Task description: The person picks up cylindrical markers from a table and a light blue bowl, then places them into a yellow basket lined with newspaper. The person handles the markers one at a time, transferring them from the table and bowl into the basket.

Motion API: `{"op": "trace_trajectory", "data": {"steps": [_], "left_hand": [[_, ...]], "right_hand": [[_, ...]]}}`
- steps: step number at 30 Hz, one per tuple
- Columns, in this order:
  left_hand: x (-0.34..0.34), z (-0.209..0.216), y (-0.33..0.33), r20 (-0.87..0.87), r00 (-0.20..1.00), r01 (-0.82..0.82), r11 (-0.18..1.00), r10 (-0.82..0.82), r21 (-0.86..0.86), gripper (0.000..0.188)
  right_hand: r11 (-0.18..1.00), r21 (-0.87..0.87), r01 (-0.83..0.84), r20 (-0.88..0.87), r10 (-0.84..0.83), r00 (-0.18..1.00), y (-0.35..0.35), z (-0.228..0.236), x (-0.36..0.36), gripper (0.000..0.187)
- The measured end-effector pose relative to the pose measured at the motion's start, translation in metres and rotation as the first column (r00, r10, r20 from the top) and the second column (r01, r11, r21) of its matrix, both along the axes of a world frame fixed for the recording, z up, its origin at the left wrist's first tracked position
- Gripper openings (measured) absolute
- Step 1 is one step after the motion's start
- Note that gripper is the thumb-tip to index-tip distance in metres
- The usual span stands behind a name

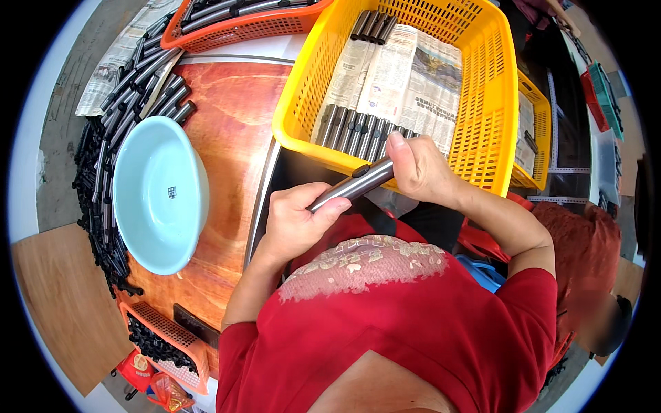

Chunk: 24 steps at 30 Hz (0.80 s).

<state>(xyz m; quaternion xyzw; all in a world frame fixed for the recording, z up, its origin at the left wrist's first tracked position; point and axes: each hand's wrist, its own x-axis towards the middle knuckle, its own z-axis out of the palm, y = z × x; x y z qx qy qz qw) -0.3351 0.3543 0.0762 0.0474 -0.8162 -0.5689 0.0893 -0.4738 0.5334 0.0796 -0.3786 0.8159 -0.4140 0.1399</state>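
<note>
A dark grey metal tube point(363, 182) with a small black piece on its side is held at a slant in front of my chest. My left hand point(297, 217) closes round its lower left end, thumb along the tube. Round the upper right end my right hand point(421, 169) is wrapped, thumb on top. Just beyond the hands stands a yellow perforated basket point(483, 103) lined with newspaper point(413, 76). A row of similar tubes point(357, 133) lies along its near side, and a few more tubes point(372, 27) lie at the far side.
A light blue basin point(162, 206) sits on the reddish wooden table point(231, 131) at left. Behind it are heaped tubes point(131, 96) and an orange basket point(241, 34) of tubes. Another orange basket point(196, 344) holds small black parts. At right are another yellow basket point(540, 141) and a person point(578, 255).
</note>
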Motion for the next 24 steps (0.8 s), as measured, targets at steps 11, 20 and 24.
{"op": "trace_trajectory", "data": {"steps": [11,20,24], "left_hand": [[-0.011,-0.013,0.004,-0.248,0.968,-0.104,0.941,0.022,-0.321,0.021],[-0.037,-0.022,0.016,-0.41,0.908,-0.226,0.921,0.082,-0.318,0.03],[-0.032,-0.035,0.011,-0.354,0.93,-0.194,0.95,0.099,-0.244,0.037]], "right_hand": [[0.982,0.187,0.035,0.303,-0.092,0.948,-0.005,-0.015,-0.018,0.052],[0.999,-0.053,0.007,0.423,0.016,0.906,-0.014,0.028,-0.042,0.046],[0.992,-0.089,-0.089,0.32,0.113,0.941,0.01,0.033,-0.101,0.048]]}}
